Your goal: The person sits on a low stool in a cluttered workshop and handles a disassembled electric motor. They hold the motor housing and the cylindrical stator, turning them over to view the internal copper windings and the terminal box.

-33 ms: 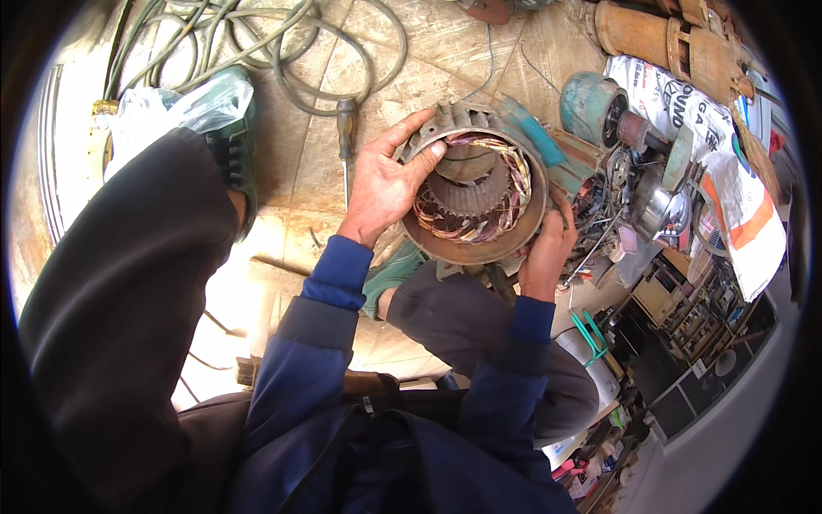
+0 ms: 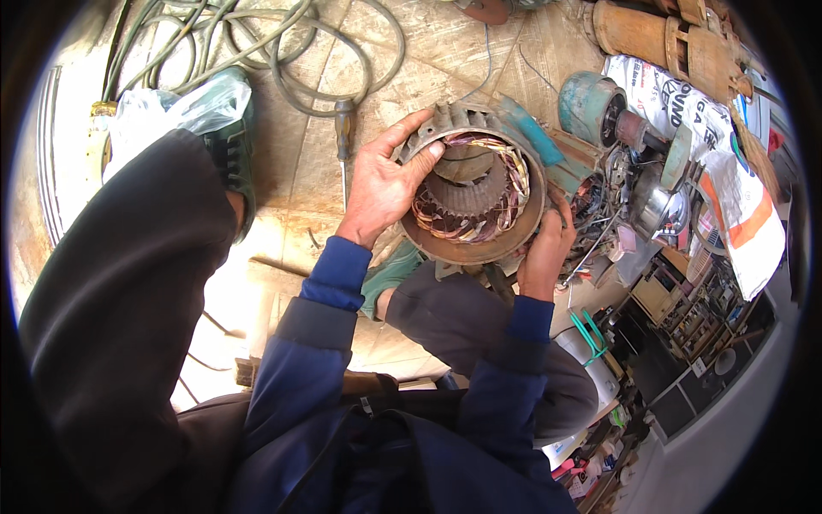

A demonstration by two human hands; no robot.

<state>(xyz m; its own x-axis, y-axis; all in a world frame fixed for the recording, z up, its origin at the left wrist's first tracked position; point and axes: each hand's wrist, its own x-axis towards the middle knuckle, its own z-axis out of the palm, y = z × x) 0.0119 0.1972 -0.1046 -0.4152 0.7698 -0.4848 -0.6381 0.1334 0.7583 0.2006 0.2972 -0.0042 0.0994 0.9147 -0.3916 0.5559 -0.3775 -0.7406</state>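
We hold a round motor stator (image 2: 475, 201) w/ both hands, just above our bent knee (image 2: 462, 313). Left hand (image 2: 385, 184) grips its left rim, thumb hooked over the edge, fingers on the ribbed outer housing. Right hand (image 2: 546, 248) cups the lower-right rim from outside, fingers wrapped round it. Stator's open face is up toward us; copper windings (image 2: 514, 176) w/ coloured leads ring the inside. Just left of it a screwdriver (image 2: 344, 141) lies on the floor (image 2: 291, 184), below a coiled hose (image 2: 282, 43). A teal motor (image 2: 586, 103) sits upper right amid misc parts. Our shoe (image 2: 233, 146) is at left.
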